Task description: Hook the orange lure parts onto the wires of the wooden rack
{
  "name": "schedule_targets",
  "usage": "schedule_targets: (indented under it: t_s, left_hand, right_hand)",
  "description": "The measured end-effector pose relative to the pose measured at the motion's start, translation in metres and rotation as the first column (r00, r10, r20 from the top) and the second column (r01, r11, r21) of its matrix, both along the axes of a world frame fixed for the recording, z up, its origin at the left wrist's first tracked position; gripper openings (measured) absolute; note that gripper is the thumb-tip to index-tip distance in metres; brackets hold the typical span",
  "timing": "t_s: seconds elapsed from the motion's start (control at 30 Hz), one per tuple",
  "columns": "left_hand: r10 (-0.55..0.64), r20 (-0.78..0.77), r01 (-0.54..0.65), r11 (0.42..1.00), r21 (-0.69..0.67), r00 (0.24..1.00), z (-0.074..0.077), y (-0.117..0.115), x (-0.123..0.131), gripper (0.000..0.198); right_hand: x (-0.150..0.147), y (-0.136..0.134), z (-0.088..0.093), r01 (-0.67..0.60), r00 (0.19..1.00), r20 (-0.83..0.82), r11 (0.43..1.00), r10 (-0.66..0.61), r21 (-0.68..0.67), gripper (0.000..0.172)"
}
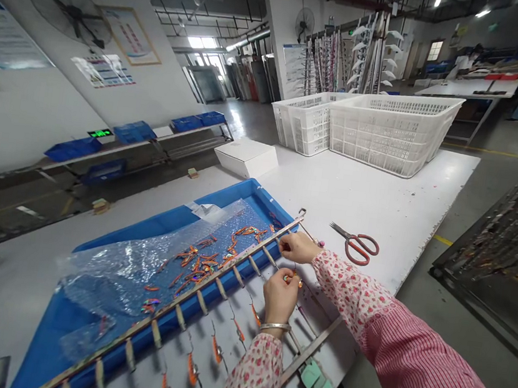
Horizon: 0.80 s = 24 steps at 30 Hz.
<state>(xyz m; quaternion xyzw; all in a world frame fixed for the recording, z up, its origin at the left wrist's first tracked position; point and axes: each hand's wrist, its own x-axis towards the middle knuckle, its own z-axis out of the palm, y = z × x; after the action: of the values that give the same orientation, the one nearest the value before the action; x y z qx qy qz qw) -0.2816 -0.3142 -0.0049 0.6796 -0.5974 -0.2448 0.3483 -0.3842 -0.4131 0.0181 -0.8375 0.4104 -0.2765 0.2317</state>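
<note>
My left hand (280, 295), with a metal bangle at the wrist, is closed in a pinch on a small shiny orange fishing lure (298, 280). Just beyond it, my right hand (298, 248) is closed beside the wooden bar of a hanging rack (217, 275); whatever its fingertips grip is hidden. Short pegs stick out along the bar. Several orange lures (191, 368) hang from wires in a row on the near side. Under the bar's far side, loose orange lures (202, 269) lie on bubble wrap (132, 266) in a blue tray (52, 320).
Red-handled scissors (360, 247) lie right of my hands on the white table (335, 184). White plastic baskets (380, 130) and a white box (248, 157) stand farther back. Green blocks (317, 384) sit on the rack's near end. A metal rack (510, 225) stands beyond the right edge.
</note>
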Motion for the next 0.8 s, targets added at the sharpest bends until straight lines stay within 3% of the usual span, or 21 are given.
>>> schedule_targets:
  t_s: [0.33, 0.53, 0.8]
  left_hand:
    - [0.020, -0.074, -0.015, 0.997, 0.069, 0.997, 0.0032, 0.0001, 0.0004, 0.011]
    - [0.033, -0.078, -0.025, 0.995, 0.095, 0.996, 0.0060, 0.0015, -0.0011, 0.012]
    - [-0.068, 0.091, 0.068, 0.998, 0.006, 0.993, 0.0014, -0.0011, 0.0011, 0.012]
  right_hand:
    - [-0.0055, -0.0006, -0.0011, -0.016, 0.995, 0.101, 0.986, -0.001, 0.165, 0.006]
    - [-0.0046, 0.0008, -0.0006, 0.004, 0.998, 0.062, 0.994, -0.011, 0.111, 0.006]
    - [-0.0001, 0.0061, -0.0010, 0.083, 0.995, -0.041, 0.992, -0.087, -0.095, 0.009]
